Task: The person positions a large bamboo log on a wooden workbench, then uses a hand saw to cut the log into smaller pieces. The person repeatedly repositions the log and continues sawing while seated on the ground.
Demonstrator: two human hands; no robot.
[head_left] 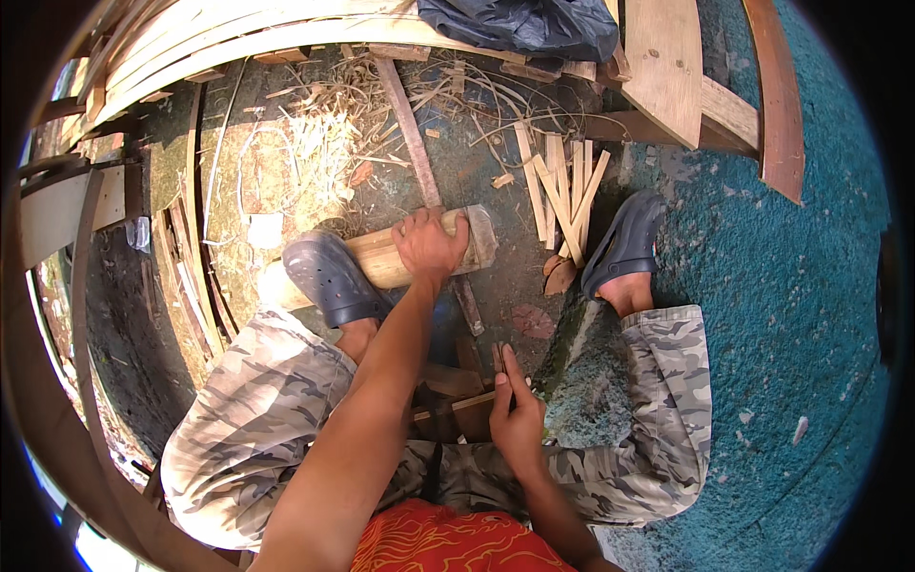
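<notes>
My left hand presses down over the right part of a thick, pale, rounded log, its fingers curled around the top. My left foot, in a dark clog, rests on the log's other side. Beneath the log runs a long narrow wooden strip, coming out again below it. Closer to my lap, my right hand is closed with its index finger stretched along a thin, dark, blade-like piece. Most of that piece is hidden by the fingers.
Pale wood shavings lie heaped on the floor at the far left. Several thin sticks lie beside my right clog. A bamboo bench crosses the far side, with a black plastic bag on it. Rough blue concrete spreads to the right.
</notes>
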